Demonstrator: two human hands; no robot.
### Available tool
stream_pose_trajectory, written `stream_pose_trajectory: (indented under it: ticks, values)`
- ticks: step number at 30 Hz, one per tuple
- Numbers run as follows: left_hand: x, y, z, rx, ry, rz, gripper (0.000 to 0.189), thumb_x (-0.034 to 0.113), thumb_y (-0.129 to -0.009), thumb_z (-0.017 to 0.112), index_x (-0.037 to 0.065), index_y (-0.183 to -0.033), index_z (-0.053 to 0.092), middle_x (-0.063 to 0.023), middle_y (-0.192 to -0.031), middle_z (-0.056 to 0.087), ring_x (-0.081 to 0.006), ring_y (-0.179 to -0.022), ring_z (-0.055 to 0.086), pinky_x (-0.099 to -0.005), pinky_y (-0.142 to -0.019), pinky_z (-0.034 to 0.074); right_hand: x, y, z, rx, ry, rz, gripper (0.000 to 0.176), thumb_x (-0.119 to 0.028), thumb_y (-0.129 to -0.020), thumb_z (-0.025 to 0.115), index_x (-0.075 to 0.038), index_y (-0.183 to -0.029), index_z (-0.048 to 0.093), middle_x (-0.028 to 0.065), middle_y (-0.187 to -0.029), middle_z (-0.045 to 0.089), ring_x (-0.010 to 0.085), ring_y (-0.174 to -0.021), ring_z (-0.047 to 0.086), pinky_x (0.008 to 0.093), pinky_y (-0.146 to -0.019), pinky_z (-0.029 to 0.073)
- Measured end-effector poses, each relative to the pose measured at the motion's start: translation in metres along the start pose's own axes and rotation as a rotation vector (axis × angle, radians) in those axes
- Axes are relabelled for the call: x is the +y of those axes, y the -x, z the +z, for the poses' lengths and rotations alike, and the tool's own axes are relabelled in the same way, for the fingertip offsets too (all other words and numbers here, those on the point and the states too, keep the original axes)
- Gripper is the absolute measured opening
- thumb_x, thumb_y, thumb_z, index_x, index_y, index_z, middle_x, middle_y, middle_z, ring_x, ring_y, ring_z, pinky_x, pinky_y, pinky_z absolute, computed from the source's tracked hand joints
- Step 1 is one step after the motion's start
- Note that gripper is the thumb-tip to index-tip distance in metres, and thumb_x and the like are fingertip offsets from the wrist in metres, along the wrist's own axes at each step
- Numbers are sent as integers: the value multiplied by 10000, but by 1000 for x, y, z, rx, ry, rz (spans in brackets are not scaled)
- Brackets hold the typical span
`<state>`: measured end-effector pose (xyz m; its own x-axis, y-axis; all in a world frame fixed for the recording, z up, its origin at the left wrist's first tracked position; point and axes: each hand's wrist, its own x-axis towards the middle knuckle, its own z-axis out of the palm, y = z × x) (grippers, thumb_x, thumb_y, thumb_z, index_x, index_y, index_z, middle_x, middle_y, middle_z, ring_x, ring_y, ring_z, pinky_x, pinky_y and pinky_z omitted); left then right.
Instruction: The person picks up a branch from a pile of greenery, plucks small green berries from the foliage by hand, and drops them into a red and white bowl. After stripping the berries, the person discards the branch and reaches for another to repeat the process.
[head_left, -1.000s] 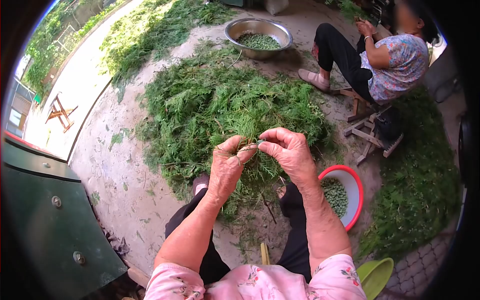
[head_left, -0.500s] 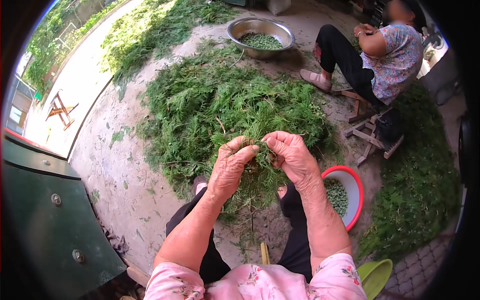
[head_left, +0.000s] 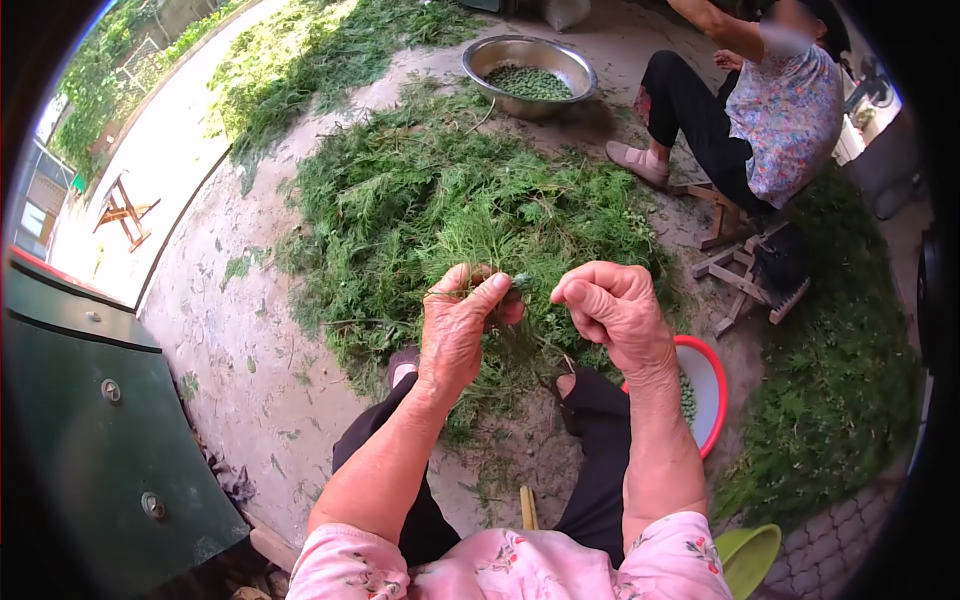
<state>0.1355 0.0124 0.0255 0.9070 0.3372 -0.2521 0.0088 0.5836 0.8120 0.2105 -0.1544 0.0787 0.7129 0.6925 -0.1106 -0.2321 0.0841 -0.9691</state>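
Note:
My left hand (head_left: pixel 462 325) pinches a leafy evergreen sprig (head_left: pixel 478 240) between thumb and fingers. A small blue-green cone (head_left: pixel 521 281) shows just beyond the thumb tip. To the right, apart from the sprig, my right hand (head_left: pixel 620 315) has its fingers curled in and its thumb against the index finger; whatever it may hold is hidden. Both hands are above a broad heap of cut evergreen branches (head_left: pixel 390 210). Partly behind my right forearm stands a white bowl with a red rim (head_left: pixel 712 400), with small green cones (head_left: pixel 687 400) in it.
A metal basin (head_left: pixel 528 107) of green cones stands beyond the heap. At the right another person (head_left: pixel 785 130) sits on a low wooden stool (head_left: pixel 712 215), near a second stool (head_left: pixel 735 270). More greenery (head_left: pixel 820 370) lies along the right. A green panel (head_left: pixel 90 430) borders the left.
My right hand has moved right, away from the sprig and my left hand. My left hand still holds the sprig. The other person has raised an arm.

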Motion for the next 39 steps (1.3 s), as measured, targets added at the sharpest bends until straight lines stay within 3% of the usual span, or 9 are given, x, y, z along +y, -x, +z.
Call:
stream_pose_trajectory:
  ticks: [2, 4, 5, 9, 17, 24, 29, 34, 39]
  values:
    - [0, 0, 0, 2, -33, 8, 103, 101, -833, 630, 45, -881, 558, -53, -790, 625, -158, -660, 623, -302, -613, 525, 9, -4, 10, 66, 175, 57, 147, -143, -860, 602, -6, -858, 657, -33, -618, 522, 36, -540, 433, 215, -457, 348]
    - [0, -1, 1, -22, -37, 11, 105, 97, -837, 624, 38, -899, 565, -58, -802, 630, -158, -673, 625, -299, -630, 524, 26, -11, 11, 312, 436, -120, 123, -101, -840, 604, 0, -891, 652, -34, -658, 551, 50, -570, 456, 229, -505, 379]
    - [-1, -1, 1, -47, -41, 15, 109, 93, -840, 619, 32, -916, 571, -62, -814, 634, -158, -687, 626, -296, -647, 523, 27, -12, 10, 359, 430, -86, 125, -68, -829, 594, 9, -912, 646, -14, -708, 606, 66, -631, 526, 235, -588, 435]
    - [-4, -2, -1, -98, -110, 26, 135, 78, -837, 614, 17, -952, 580, -65, -820, 636, -154, -729, 625, -290, -674, 519, 15, -10, 21, 294, 518, -302, 125, -52, -839, 570, 8, -923, 640, 78, -812, 667, 108, -734, 615, 255, -680, 485]
    - [-5, -1, 1, -165, -78, 25, 177, -24, -811, 566, -8, -986, 574, -86, -890, 634, -163, -779, 624, -307, -737, 520, 31, -15, 15, 276, 732, -176, 185, -93, -804, 603, 12, -956, 623, 94, -749, 650, 126, -646, 598, 281, -597, 473]
    - [-6, 0, 1, -138, -117, 49, 230, -31, -802, 574, -4, -1029, 544, -79, -913, 618, -165, -784, 626, -296, -747, 514, 36, -13, 15, 302, 623, -151, 162, -97, -788, 625, -8, -923, 624, 47, -631, 571, 84, -532, 475, 263, -508, 404]
    - [-12, -3, -1, -71, -383, 175, 284, -39, -794, 584, 12, -1068, 527, -45, -951, 588, -147, -824, 612, -277, -768, 487, 43, -14, 16, 344, 643, -201, 135, -97, -785, 631, -13, -887, 604, -11, -574, 491, 63, -518, 445, 244, -492, 376]
    - [0, 2, 7, -8, -19, -47, 279, -71, -774, 565, 21, -1029, 501, -38, -880, 566, -127, -798, 575, -246, -710, 461, 33, -13, 15, 161, -26, 179, 108, -77, -818, 602, -9, -896, 572, -48, -628, 480, 20, -499, 401, 175, -411, 312]
    - [1, 4, 11, 23, 69, -49, 339, -84, -767, 571, 25, -1080, 501, -46, -860, 581, -152, -721, 589, -270, -697, 480, 37, -13, 13, 122, -157, 173, 107, -77, -839, 587, -20, -925, 557, -31, -616, 469, 22, -453, 369, 164, -371, 278]
